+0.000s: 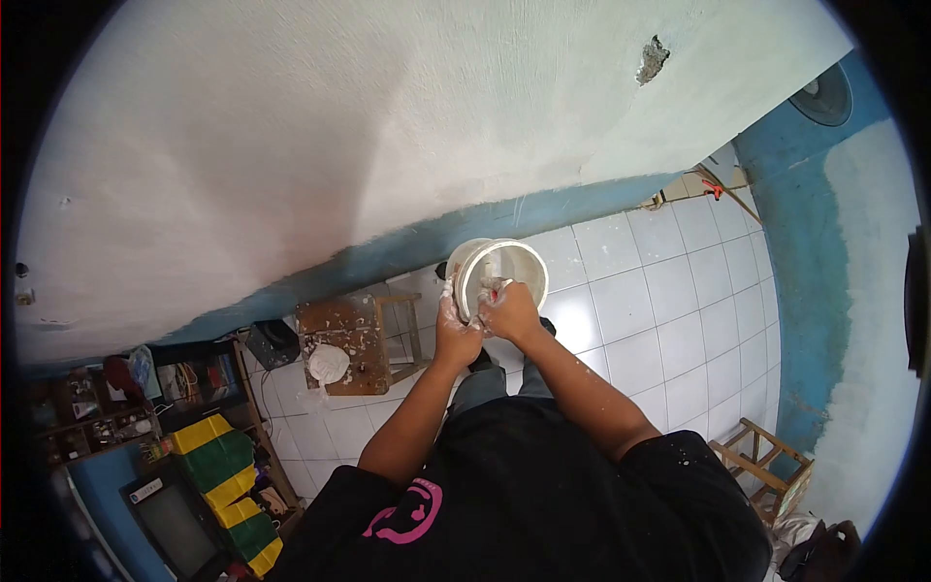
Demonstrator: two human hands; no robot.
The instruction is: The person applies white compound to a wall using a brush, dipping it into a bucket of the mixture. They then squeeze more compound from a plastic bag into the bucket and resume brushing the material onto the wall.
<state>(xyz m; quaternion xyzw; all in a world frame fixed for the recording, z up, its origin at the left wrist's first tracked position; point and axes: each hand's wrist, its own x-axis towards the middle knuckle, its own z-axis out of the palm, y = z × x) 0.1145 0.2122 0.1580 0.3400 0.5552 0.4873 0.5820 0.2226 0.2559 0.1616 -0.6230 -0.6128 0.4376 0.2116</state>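
A round white bucket [536,264] is held in front of my body, its open top facing up. My left hand [456,328] grips the bucket's left rim and side, its fingers specked with white. My right hand [508,308] is closed at the near rim around a tool with a small red part; the tool reaches into the bucket, and most of it is hidden. Ahead of me stands a wall [388,116], whitish above a blue lower band.
A paint-spattered wooden stool [344,320] with a white plastic bag [329,364] stands at the left. Shelves and a screen [175,519] are at the lower left. Another wooden stool [766,461] is at the lower right, by the blue and white side wall [810,291].
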